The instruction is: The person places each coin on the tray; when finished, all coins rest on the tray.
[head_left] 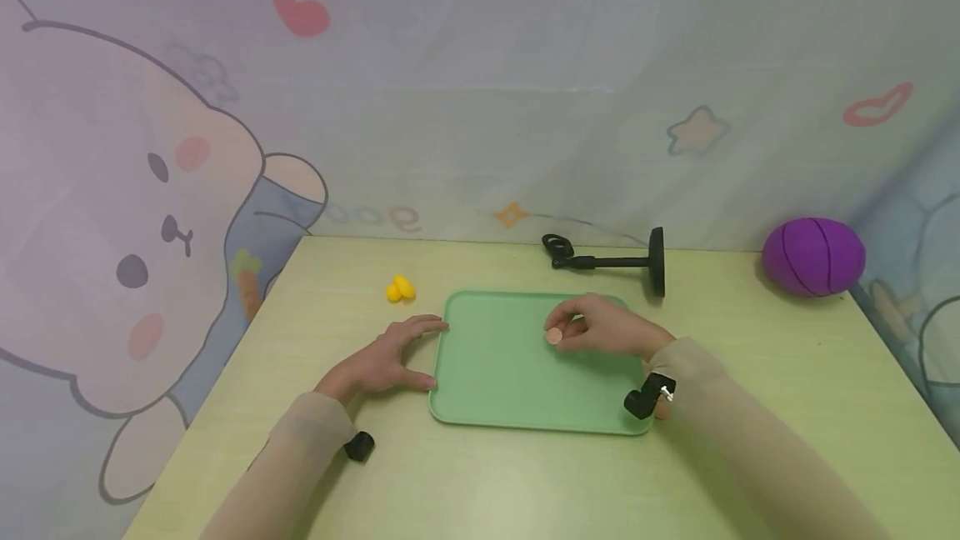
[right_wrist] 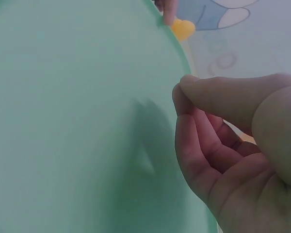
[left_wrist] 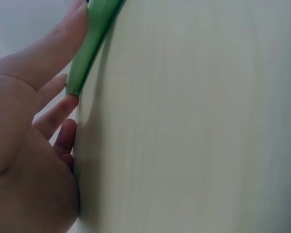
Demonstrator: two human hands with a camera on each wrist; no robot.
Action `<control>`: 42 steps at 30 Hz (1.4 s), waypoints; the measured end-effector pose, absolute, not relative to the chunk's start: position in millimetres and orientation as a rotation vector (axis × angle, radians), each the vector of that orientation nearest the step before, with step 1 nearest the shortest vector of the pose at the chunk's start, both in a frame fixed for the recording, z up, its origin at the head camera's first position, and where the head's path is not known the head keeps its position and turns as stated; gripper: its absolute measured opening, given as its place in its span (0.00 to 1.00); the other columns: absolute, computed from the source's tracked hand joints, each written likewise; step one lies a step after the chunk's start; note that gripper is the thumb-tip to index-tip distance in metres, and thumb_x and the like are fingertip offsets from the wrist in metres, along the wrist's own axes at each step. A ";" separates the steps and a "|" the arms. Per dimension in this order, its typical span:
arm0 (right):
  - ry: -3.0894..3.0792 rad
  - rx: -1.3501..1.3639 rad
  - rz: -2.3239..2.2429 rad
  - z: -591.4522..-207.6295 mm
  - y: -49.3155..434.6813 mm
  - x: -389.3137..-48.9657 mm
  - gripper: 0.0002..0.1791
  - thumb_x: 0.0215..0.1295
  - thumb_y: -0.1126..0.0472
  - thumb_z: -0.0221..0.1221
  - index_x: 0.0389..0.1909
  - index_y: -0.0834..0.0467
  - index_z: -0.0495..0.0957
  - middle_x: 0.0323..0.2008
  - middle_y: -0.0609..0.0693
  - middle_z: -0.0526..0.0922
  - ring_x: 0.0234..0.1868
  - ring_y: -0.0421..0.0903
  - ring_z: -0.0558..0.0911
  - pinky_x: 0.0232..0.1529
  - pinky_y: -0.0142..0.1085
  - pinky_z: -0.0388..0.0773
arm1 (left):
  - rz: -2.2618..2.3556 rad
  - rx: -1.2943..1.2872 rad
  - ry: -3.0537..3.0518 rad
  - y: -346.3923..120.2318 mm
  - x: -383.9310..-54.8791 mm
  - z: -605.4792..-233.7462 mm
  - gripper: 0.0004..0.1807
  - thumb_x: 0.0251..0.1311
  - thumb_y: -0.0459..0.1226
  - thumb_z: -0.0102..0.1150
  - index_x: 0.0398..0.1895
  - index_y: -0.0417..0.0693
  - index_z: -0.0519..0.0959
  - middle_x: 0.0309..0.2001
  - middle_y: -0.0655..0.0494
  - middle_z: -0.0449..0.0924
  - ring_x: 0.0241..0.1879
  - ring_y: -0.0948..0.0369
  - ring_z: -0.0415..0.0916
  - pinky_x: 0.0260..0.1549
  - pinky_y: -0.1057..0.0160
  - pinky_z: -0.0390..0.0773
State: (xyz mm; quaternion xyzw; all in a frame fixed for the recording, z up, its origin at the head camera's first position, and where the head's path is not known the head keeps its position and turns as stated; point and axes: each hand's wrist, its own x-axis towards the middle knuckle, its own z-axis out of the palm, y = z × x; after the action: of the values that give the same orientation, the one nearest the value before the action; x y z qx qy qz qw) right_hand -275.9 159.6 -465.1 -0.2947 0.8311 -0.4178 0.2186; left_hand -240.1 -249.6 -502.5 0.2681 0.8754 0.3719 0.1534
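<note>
A light green rectangular tray lies on the table. At its left edge my left hand rests, thumb and fingers spread apart, their tips touching the rim. The left wrist view shows the thumb against the tray's green rim, fingers fairly straight. Over the tray's right half, my right hand pinches a small round copper-coloured coin between thumb and fingertips. In the right wrist view the right hand hides the coin, and its shadow falls on the tray.
Small yellow rounded pieces lie past the tray's upper left corner. Behind the tray is a black stand on its side, with a round base. A purple ball sits at the far right, before a printed cloth backdrop.
</note>
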 end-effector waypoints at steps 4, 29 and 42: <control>2.309 -0.849 -1.133 -469.1 147.9 -277.4 0.12 0.70 0.59 0.68 0.49 0.60 0.86 0.42 0.49 0.87 0.44 0.45 0.85 0.47 0.39 0.83 | 1.072 0.765 2.507 -249.6 -239.7 -501.9 0.47 0.56 0.47 0.80 0.79 0.56 0.67 0.81 0.51 0.57 0.79 0.41 0.48 0.74 0.29 0.49; 2.608 -1.071 -0.819 -475.6 122.5 -277.8 0.04 0.72 0.59 0.67 0.40 0.56 0.88 0.37 0.44 0.87 0.40 0.40 0.82 0.46 0.39 0.81 | 1.064 0.752 2.521 -249.8 -238.9 -502.0 0.49 0.55 0.48 0.81 0.79 0.56 0.66 0.82 0.51 0.57 0.79 0.42 0.49 0.75 0.31 0.49; 2.754 -0.897 -0.837 -477.5 93.4 -279.6 0.07 0.68 0.56 0.70 0.38 0.55 0.88 0.35 0.46 0.87 0.40 0.44 0.81 0.46 0.43 0.80 | 1.069 0.722 2.525 -250.4 -239.0 -504.0 0.52 0.53 0.48 0.82 0.80 0.57 0.64 0.81 0.54 0.59 0.78 0.45 0.52 0.76 0.35 0.52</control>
State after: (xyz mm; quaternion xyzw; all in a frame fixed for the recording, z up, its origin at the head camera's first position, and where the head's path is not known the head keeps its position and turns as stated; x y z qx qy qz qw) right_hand -279.6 93.4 -477.5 -0.2968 0.9116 -0.2772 0.0635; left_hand -239.0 -250.4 -504.0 0.2516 0.8802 0.3725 0.1525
